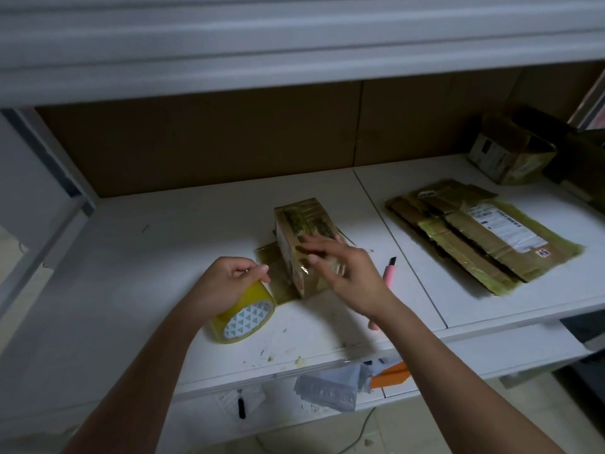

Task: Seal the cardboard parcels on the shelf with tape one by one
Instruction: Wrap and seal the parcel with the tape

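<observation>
On the white shelf, the left hand grips the yellow tape roll while the right hand's straight fingers press the cardboard parcel.

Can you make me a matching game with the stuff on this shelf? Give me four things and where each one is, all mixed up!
Things:
1. tape roll
2. pink cutter
3. small parcel
4. flattened boxes

Places:
A. lying flat on the right part of the shelf
B. gripped by the left hand
C. under the right hand
D. lying just right of the small parcel

Pairs: 1-B, 2-D, 3-C, 4-A
</observation>
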The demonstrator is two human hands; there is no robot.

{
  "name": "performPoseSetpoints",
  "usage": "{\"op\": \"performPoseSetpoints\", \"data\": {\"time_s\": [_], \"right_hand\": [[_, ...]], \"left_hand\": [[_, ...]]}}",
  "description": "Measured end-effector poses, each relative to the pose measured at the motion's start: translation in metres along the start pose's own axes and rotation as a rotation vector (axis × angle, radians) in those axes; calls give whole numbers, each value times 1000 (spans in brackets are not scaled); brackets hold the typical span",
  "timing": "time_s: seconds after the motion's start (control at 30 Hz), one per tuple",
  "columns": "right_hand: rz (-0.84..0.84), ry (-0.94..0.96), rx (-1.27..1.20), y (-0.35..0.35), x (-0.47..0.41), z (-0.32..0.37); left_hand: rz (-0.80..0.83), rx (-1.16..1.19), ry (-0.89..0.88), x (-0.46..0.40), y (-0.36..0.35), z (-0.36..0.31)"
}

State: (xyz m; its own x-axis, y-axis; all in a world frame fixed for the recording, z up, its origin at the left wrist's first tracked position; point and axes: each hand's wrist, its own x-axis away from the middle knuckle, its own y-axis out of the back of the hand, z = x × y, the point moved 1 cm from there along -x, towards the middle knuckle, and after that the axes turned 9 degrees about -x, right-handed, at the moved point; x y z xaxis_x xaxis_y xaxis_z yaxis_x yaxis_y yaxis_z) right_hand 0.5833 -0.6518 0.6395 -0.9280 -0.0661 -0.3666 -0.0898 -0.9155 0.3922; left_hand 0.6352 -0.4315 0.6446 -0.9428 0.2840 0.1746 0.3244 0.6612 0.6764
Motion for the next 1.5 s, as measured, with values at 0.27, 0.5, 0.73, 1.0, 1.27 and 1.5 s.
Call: {"op": "performPoseSetpoints", "data": {"time_s": [0.27,0.5,0.73,1.0,1.27,1.5], "right_hand": [[-75,-460,534,54,48,-54],[207,-218,1060,55,58,-52],[-417,64,452,49,53,-10],[-171,183,-67,-18,11,41],[-131,126,-132,-27,8,21],[-98,163,-62,-29,10,23]], "left_hand": [[47,-52,-15,-2,2,-4],[124,-184,10,-9,8,-6],[25,-95,39,-7,2,-9],[-59,-30,-2,-4,-10,-6],[-16,96,9,-3,-2,7],[-20,51,17,-6,-5,6]]}}
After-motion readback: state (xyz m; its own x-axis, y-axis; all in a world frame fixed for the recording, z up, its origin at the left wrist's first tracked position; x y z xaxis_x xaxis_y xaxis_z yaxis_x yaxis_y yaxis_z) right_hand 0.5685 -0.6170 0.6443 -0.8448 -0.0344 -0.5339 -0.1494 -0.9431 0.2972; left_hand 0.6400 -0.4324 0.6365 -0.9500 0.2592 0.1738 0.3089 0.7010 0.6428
